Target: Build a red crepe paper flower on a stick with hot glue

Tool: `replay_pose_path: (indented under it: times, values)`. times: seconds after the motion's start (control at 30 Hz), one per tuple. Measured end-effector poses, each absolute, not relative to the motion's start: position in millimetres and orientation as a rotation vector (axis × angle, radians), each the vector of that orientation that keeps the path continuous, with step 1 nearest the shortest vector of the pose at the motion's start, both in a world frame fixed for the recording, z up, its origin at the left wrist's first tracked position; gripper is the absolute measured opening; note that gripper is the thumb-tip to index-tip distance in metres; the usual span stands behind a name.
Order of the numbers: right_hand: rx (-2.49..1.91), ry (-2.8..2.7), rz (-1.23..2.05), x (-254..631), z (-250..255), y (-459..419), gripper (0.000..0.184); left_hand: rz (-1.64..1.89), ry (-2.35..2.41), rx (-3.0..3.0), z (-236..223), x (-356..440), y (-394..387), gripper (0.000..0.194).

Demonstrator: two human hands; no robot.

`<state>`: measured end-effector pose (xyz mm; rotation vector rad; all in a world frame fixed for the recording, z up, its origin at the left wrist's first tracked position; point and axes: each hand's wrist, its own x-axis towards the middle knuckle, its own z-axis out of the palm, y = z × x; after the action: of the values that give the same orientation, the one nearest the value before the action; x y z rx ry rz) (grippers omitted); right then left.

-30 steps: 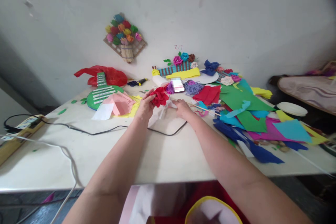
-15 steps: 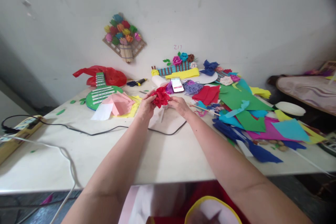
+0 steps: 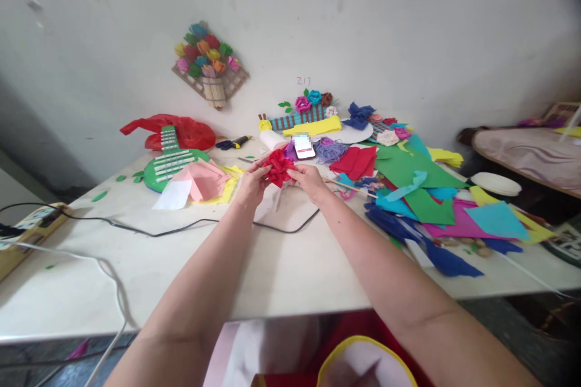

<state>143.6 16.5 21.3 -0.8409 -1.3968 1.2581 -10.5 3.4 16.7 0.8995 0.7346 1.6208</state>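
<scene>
A red crepe-paper flower (image 3: 278, 168) with ruffled petals is held between both hands above the middle of the table. My left hand (image 3: 253, 184) grips its left edge, thumb and fingers closed on the paper. On the opposite side, my right hand (image 3: 309, 182) pinches the petals between thumb and fingers. Just behind the flower lies a phone (image 3: 304, 147) with a lit screen. A white paper piece (image 3: 269, 202) is partly visible beneath the hands.
Coloured paper sheets (image 3: 436, 175) spread over the right side. At left lie a green guitar-shaped craft (image 3: 170, 163), pink paper (image 3: 204, 180) and scissors (image 3: 233, 143). A black cable (image 3: 154, 234) crosses the table from a power strip (image 3: 31, 227). A thin stick (image 3: 351, 187) lies by my right wrist.
The flower has turned slightly in my hands, and its petals face me more openly. Both hands keep their hold. The whole view has shifted a little.
</scene>
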Motion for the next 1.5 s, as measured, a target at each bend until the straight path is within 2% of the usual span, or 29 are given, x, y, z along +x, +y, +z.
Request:
replay_pose_path:
  times: [0.13, 0.33, 0.47, 1.07, 1.23, 1.3, 1.4, 1.5]
  values:
    - [-0.891, -1.449, 1.177, 147, 21, 19, 0.014, 1.562, 0.794, 0.951, 17, -13, 4, 0.046]
    - [-1.094, -1.677, 0.805, 154, 18, 28, 0.022, 1.452, 0.891, 1.045, 17, -16, 2, 0.038]
    - [-1.111, -1.805, 0.667, 157, 18, 29, 0.021, 1.406, 0.935, 1.132, 19, -16, 0, 0.038]
    - [-0.99, -1.824, 0.655, 157, 15, 30, 0.027, 1.266, 0.94, 1.267, 19, -18, -3, 0.06]
    - [-0.953, -1.742, 0.724, 156, 10, 37, 0.016, 1.343, 0.944, 1.244, 16, -17, 0, 0.056]
    - [-0.984, -1.672, 0.737, 157, 10, 40, 0.019, 1.396, 0.936, 1.226, 15, -17, 2, 0.055]
    - [-1.048, -1.607, 0.643, 160, 11, 40, 0.023, 1.466, 0.919, 1.198, 14, -18, 3, 0.053]
    - [-1.049, -1.646, 0.445, 161, 14, 37, 0.019, 1.514, 0.903, 1.184, 14, -18, 4, 0.051]
